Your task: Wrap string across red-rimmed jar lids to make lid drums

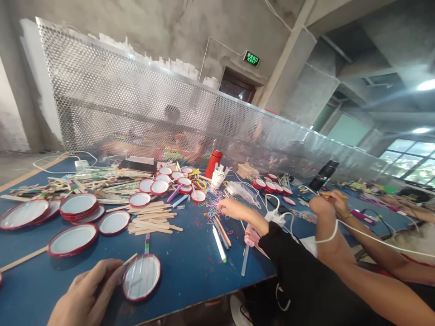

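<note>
While the person's left hand [86, 292] is pinching a thin pale wooden stick [128, 260] between thumb and curled fingers, the stick's tip is angling in toward a round white lid with a red rim [141, 277], which is lying flat on the blue-topped work table [190, 271] just beyond the knuckles. Holding the stick close to its end with an even, unhurried pinch looks like the sounder way of working here, since a stick this slim is likely to skate on a smooth lid (a steadying touch on the rim would probably help too). A flat green-and-wood craft stick [147, 243] is sticking out from under the far edge of that lid, and fine threads are crossing its face. Well to the right, a black-sleeved hand [234, 209] is resting with its fingers loosely curled, grasping nothing that shows, beside a tangle of multicoloured rubber bands [212, 208]; whether it is the person's own right hand or a neighbour's, I cannot tell. Stacks of matching red-rimmed lids [78, 206] and a loose pile of flat wooden craft sticks [149, 224] are lying further up the table.
</note>
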The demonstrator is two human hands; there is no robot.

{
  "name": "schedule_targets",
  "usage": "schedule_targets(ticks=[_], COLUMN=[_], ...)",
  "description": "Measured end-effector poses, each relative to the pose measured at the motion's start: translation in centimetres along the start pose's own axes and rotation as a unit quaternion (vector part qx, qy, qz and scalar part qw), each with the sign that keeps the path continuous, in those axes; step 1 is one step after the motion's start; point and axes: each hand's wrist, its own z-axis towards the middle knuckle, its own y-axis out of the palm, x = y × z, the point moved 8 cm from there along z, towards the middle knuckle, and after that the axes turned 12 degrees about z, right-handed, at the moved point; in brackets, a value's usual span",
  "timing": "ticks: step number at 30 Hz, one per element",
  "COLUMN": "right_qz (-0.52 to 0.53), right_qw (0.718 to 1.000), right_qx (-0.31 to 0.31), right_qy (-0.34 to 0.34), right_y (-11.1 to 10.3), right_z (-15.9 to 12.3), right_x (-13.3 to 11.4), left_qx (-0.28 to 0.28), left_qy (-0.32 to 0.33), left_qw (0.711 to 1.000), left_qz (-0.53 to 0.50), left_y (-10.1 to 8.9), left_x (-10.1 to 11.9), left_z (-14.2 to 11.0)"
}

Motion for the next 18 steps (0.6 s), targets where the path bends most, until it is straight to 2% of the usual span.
schedule_targets(ticks=[5,11,18], right_qz=[0.006,-0.021,-0.021], right_qw=[0.997,0.995,0.992], right_qx=[-0.058,-0.021,0.024], right_qy=[0.053,0.091,0.122], right_y=[2.3,4.0,4.8], right_z=[-2.0,-3.6,-3.5], right_x=[-0.3,-1.4,-1.3], left_qx=[0.004,0.0,0.026], left_qy=[0.0,0.003,-0.006], left_qw=[1.0,1.0,0.999], left_qz=[0.002,-0.007,-0.031], left_y=[-0.5,-0.4,-1.7], left_x=[0.6,0.7,2.7], left_z=[-0.2,-0.3,-0.9])
